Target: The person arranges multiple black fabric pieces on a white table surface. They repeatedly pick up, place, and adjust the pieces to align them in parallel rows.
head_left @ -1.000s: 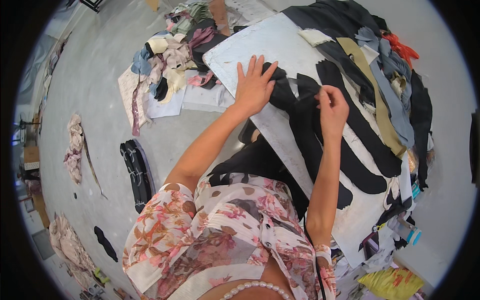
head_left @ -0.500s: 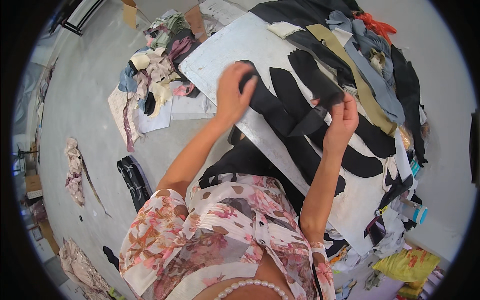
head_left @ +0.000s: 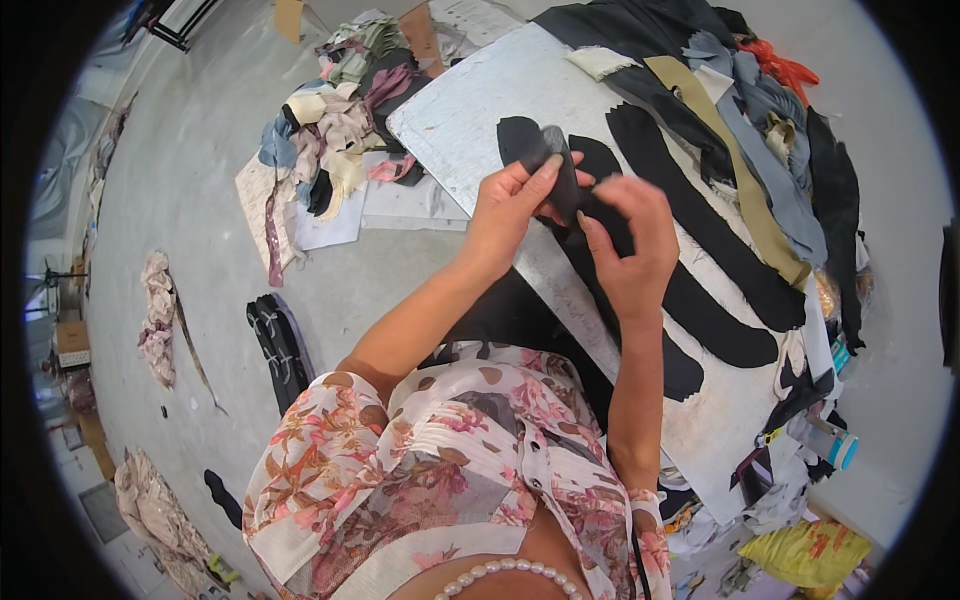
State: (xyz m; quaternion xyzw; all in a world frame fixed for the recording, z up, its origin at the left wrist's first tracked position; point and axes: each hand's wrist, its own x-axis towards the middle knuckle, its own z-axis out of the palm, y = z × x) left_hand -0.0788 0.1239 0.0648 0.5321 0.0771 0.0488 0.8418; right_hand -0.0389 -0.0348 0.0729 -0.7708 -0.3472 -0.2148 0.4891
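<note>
My left hand (head_left: 515,210) is closed on a folded dark grey fabric strip (head_left: 563,178), pinched between thumb and fingers and held upright above the table. Just right of it is my right hand (head_left: 638,235), its thumb and bent fingers apart and partly blurred, with nothing visible between them. Beneath my hands, long curved black fabric pieces lie side by side on the white table (head_left: 470,110). The nearest black piece (head_left: 675,372) is partly covered by my hands. Beside it are the middle black piece (head_left: 725,330) and the far black piece (head_left: 720,235), whose edges look frayed.
An olive strip (head_left: 735,160), grey-blue cloth (head_left: 775,185) and black cloth are heaped along the table's far right side. A mixed scrap pile (head_left: 330,130) lies beyond the left edge. A phone (head_left: 755,472) rests near the right corner. Dark slippers (head_left: 275,350) are on the floor.
My left hand has left the near black piece and now grips the dark grey strip. My right hand, which held that strip, has moved left and let go.
</note>
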